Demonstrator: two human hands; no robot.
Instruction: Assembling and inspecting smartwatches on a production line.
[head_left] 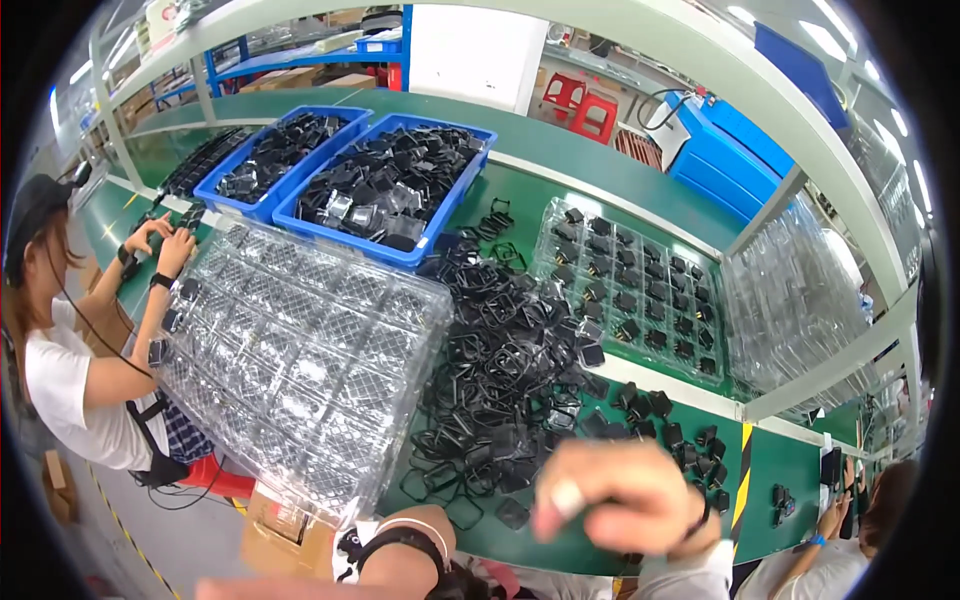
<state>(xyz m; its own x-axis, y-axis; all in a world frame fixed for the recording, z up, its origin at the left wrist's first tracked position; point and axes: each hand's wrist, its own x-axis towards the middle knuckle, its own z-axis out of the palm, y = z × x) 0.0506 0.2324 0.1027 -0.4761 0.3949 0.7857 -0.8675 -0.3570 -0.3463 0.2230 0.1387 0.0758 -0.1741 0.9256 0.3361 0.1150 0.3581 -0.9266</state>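
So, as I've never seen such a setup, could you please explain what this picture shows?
A wide fisheye camera on someone's head took it, looking down, so straight edges bend. There is no robot, just bare hands: the wearer's right hand is blurred, so whether it holds anything is unclear; blurred skin at the lower edge may be the left hand. The green workbench carries a pile of black frames, two blue bins of small black parts, and clear plastic trays.

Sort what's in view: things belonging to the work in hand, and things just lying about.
Likely in use, nearest the right hand:
- black frames
- small black parts
- filled clear tray

Probably just lying about:
- red stools
- cardboard box
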